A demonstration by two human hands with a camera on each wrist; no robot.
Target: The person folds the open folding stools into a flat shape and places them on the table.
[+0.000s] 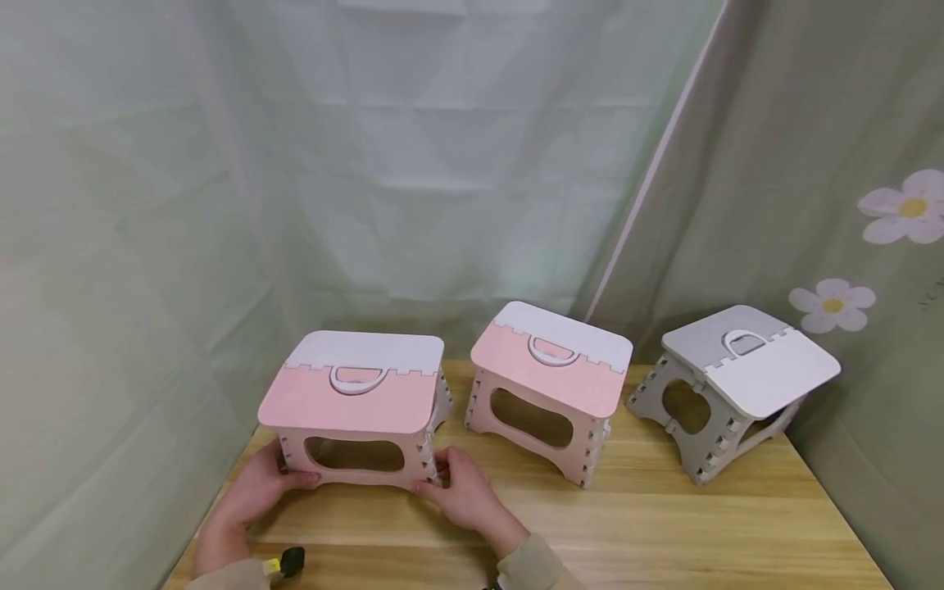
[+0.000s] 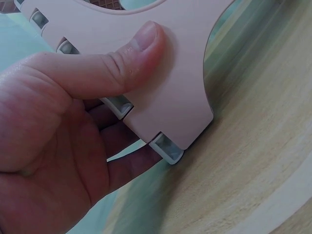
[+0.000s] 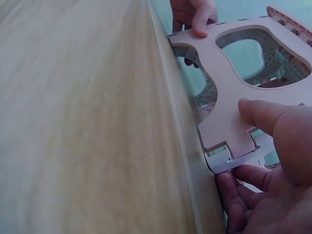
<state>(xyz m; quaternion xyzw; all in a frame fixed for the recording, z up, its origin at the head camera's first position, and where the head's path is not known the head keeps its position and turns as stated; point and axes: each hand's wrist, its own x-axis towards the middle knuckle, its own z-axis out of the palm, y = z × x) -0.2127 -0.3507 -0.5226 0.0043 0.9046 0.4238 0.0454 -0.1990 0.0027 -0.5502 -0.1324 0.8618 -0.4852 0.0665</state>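
A pink and white folding stool [image 1: 347, 410] stands unfolded at the left of the wooden table. My left hand [image 1: 258, 483] grips its left front leg low down. In the left wrist view the thumb of that hand [image 2: 73, 112] lies flat on the pink leg panel [image 2: 180, 92], with the fingers curled behind the leg's edge. At the opposite front leg, my right hand [image 1: 466, 492] holds the lower corner. The right wrist view has this hand's [image 3: 278, 161] thumb on the pink panel [image 3: 224, 112] and its fingers round the foot near the tabletop.
A second pink and white folding stool [image 1: 549, 360] stands in the middle, turned slightly. Farther right is a grey and white folding stool [image 1: 745, 369], set at an angle. Pale curtains [image 1: 457, 164] hang behind the wooden table [image 1: 664, 524]. A black and yellow item [image 1: 291, 562] is by the left sleeve.
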